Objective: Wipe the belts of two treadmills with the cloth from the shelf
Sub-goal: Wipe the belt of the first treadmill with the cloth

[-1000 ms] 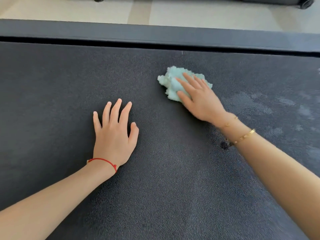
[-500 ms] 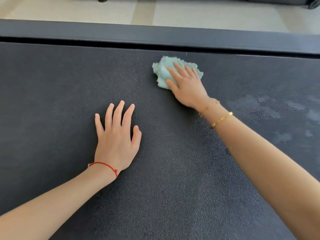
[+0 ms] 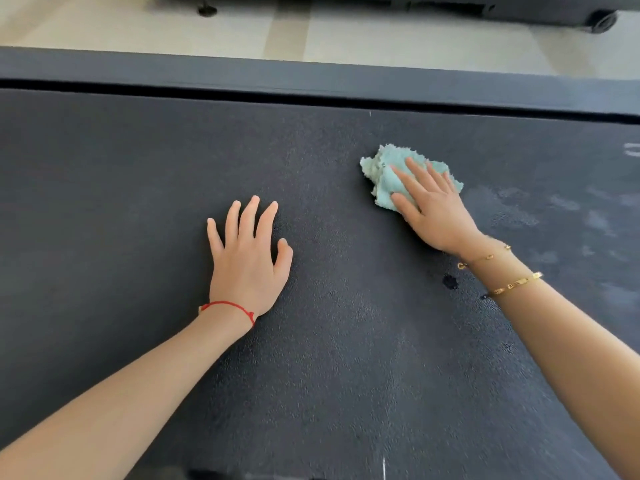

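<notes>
A dark textured treadmill belt fills most of the view. A crumpled pale green cloth lies on it right of centre. My right hand presses flat on the cloth with straight fingers, covering its near right part. My left hand rests flat on the bare belt, fingers spread, about a hand's width left of the cloth.
The treadmill's dark side rail runs along the far edge of the belt, with pale floor beyond. Pale smears mark the belt at the right. A small dark spot sits near my right wrist. Another machine's wheel shows top right.
My right hand with the cloth slid away toward the far rail, then came back toward me and to the right. My left hand stayed flat in place.
</notes>
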The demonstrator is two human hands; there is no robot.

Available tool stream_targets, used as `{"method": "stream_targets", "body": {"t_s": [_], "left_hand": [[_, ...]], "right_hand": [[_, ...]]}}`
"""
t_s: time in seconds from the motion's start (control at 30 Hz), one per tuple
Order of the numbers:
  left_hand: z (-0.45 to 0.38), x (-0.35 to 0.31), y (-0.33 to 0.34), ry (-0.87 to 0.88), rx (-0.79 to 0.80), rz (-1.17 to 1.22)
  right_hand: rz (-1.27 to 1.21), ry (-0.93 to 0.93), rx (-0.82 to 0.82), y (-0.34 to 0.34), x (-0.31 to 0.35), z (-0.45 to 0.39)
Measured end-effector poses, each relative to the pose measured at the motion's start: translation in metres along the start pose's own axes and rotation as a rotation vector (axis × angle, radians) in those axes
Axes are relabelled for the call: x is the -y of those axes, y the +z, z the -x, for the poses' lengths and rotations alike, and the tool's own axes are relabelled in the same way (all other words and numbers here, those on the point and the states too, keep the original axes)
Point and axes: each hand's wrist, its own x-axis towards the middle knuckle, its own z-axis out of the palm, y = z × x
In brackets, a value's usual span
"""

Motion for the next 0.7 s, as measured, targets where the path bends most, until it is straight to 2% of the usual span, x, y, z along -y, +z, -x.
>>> {"method": "stream_targets", "body": {"t_s": [0.23,0.33,0.4,0.5,0.57,0.7], "left_hand": [[0.002,0.001,0.001,-0.005,-0.026,0.043],[0.003,0.002,0.003,-0.001,-0.038,0.066],[0.003,0.002,0.003,-0.001,-0.044,0.073],[0.006,0.003,0.003,0.004,-0.042,0.072],[0.008,0.003,0.003,0.008,-0.033,0.071],[0.012,0.003,0.002,0.008,-0.028,0.078]], "right_hand": [[0.011,-0.281,0.121,0.006,0.065,0.143],[0.007,-0.332,0.161,0.002,0.066,0.16],[0.002,-0.282,0.154,0.001,0.057,0.145],[-0.011,-0.068,0.078,0.003,0.05,0.124],[0.034,-0.054,0.066,0.008,0.059,0.133],[0.058,-0.332,0.142,0.01,0.089,0.202]]}}
